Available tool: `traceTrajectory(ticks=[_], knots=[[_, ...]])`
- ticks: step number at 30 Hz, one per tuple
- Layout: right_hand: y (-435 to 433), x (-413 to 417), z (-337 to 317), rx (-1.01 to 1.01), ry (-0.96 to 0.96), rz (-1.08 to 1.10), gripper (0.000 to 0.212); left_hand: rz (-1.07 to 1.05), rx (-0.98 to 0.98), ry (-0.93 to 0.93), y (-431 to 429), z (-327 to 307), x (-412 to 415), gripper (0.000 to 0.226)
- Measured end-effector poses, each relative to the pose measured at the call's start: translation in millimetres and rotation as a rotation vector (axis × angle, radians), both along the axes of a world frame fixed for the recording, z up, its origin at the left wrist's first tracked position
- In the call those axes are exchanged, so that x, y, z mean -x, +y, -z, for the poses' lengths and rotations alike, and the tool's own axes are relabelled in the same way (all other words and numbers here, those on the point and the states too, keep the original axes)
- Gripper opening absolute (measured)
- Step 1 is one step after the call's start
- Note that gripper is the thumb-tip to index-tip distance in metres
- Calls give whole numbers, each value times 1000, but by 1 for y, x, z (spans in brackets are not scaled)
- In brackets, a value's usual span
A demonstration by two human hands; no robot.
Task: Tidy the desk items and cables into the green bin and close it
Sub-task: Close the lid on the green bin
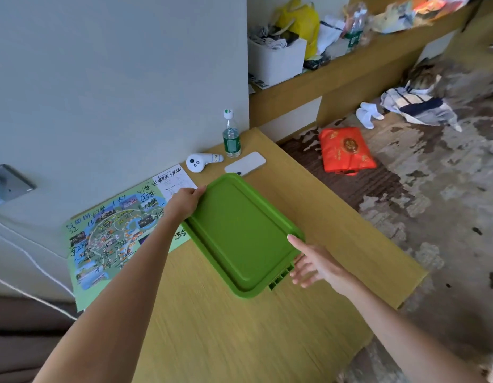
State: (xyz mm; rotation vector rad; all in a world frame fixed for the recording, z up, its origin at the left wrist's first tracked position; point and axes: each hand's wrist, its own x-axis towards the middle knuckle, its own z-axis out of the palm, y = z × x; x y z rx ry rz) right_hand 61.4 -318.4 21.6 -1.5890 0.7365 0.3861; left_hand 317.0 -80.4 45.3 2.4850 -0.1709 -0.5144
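Observation:
The green bin (241,233) sits in the middle of the wooden desk (228,327) with its flat lid on top, so the inside is hidden. My left hand (184,201) grips the lid's far left edge. My right hand (308,265) is at the near right corner, fingers curled under the rim and thumb on the lid. Beyond the bin lie a white earbud-shaped device (199,161), a white phone (245,163) and a small water bottle (231,135). No cable lies on the desktop.
A colourful map sheet (112,233) lies on the desk's left part, by the wall. White cables (30,261) hang down the wall on the left. A red bag (344,150), socks and clothes lie on the carpet to the right. A cluttered shelf runs behind.

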Motion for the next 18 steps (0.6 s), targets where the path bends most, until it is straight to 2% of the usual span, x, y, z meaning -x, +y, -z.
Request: traceTrajectory(ticks=[6, 10, 15, 18], knots=[[35, 13, -1, -159, -23, 122, 107, 31, 3, 11, 0, -1, 1, 64], [49, 15, -3, -180, -24, 220, 97, 27, 79, 53, 1, -3, 0, 61], [55, 18, -9, -134, -57, 225, 90, 4, 159, 51, 5, -7, 7, 58], [54, 14, -11, -76, -52, 262, 77, -88, 324, 90, 18, -8, 11, 51]])
